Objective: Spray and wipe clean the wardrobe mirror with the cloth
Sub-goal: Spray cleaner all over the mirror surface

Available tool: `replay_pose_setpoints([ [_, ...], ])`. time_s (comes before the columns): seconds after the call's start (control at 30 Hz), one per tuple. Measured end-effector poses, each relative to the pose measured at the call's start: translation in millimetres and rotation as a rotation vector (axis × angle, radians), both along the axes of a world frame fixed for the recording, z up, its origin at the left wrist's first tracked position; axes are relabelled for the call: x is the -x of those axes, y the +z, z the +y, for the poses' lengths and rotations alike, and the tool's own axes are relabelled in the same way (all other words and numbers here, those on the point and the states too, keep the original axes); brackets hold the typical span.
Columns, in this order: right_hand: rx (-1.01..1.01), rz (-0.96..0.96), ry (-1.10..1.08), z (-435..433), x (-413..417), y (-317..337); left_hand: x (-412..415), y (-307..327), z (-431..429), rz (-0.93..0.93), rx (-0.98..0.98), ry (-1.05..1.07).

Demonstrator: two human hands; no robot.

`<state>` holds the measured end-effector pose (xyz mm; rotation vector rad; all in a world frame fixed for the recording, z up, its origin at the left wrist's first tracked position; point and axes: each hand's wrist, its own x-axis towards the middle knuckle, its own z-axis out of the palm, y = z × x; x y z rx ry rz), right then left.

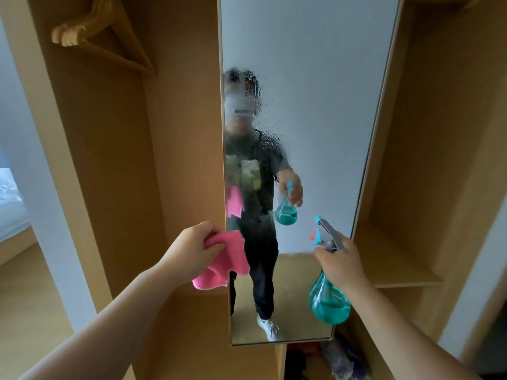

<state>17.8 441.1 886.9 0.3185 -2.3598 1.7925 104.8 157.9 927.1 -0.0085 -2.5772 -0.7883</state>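
The spraying looks partly done: a patch of fine droplets (256, 124) clings to the upper left half of the mirror (315, 78), blurring the reflection there, while the right side and the lower part of the glass look dry. Wiping, as far as I can judge, is not yet begun, since no clear swath cuts through the wet patch. The left hand (192, 249) grips a bunched pink cloth (227, 259), fingers curled round it, low at the mirror's left edge; whether the cloth touches the glass cannot be told. The right hand (340, 261) holds the spray bottle (329, 300) by its neck, fingers closed round it, nozzle aimed at the glass, with blue-green liquid in its bulb. What is left is probably more spray on the dry areas, then a full wipe. The mirror is a tall, narrow panel set in a light wooden wardrobe (181, 133). Wooden hangers (101, 37) hang in the left bay, a shelf (392, 264) sits in the right one, and a bed (11, 198) shows at far left.
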Motion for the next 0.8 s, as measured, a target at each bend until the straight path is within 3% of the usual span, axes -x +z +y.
replay_pose_setpoints([
  [0.8,0.051,0.017,-0.249,56.7,11.1,-13.0,26.0,-4.2,32.7,-0.012,0.038,-0.117],
])
